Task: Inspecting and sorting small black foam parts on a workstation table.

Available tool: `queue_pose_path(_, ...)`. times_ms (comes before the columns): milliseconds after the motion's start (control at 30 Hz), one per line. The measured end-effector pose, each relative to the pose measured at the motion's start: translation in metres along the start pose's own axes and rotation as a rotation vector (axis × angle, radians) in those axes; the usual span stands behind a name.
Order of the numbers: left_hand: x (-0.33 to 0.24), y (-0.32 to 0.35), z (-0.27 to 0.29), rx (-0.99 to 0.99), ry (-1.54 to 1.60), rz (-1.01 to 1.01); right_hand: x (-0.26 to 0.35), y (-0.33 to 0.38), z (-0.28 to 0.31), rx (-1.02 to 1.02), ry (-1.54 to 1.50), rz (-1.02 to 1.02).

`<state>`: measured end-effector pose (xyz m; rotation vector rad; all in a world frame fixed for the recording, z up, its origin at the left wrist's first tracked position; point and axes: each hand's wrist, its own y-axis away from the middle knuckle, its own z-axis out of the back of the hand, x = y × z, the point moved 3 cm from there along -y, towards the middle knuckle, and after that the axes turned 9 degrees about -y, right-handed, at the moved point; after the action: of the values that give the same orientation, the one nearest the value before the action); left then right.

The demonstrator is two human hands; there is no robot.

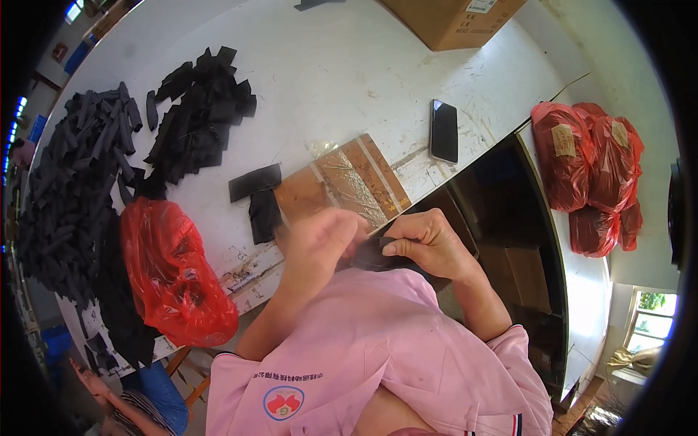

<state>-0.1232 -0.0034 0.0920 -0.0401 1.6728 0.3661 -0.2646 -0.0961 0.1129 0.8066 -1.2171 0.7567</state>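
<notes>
Close to my chest, at the table's near edge, my right hand (430,243) pinches a small black fabric piece (371,253) under its thumb. My left hand (326,236) is curled at the left end of that piece; motion blurs its fingers, so its grip is unclear. Beyond both hands lies a flat brown cardboard piece (352,182) with clear tape across it. Two more black fabric strips (255,183) rest by its left side, one partly under the other.
A large heap of dark fabric pieces (80,171) and a smaller black pile (207,120) cover the left. A red plastic bag (174,272) stands before them. A phone (444,131), a carton (458,22) and red bags (589,160) are right. One person sits lower left.
</notes>
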Motion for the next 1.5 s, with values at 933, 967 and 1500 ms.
queue_pose_path(933,0.031,0.006,0.021,-0.391,-0.222,-0.128,-0.017,-0.012,-0.021,-0.358,0.255,0.248)
queue_pose_path(967,0.029,0.005,0.016,-0.371,-0.264,-0.163,-0.009,-0.014,-0.032,-0.304,0.119,0.217)
queue_pose_path(1500,0.022,-0.001,0.003,-0.515,-0.577,-0.376,-0.026,-0.032,-0.043,-0.399,0.163,0.407)
